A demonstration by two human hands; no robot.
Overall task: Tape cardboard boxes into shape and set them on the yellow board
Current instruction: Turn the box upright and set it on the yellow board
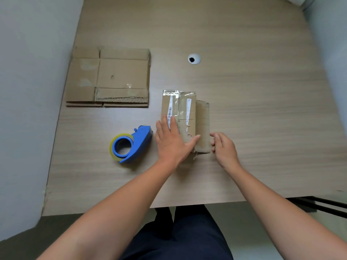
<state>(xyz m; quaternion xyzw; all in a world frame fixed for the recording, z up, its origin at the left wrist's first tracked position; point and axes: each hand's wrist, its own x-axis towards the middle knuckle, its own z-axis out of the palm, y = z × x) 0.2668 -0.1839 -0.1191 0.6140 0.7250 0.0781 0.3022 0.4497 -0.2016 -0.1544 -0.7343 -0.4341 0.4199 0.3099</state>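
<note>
Mid-table, small box [185, 109] sits under the left hand [172, 141] — fingers flat, pressing it down, probably so it won't slide. Right hand [224, 149] pinches the loose side flap [203, 124] — likely to fold it shut. Tape dispenser [131, 145] parked just left, within reach.

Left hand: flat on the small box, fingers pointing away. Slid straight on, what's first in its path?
The left hand rests on the box; straight on, its fingers cross the barcode label, then the taped far end. Beyond that looks like bare table, as far as this view shows.
</note>
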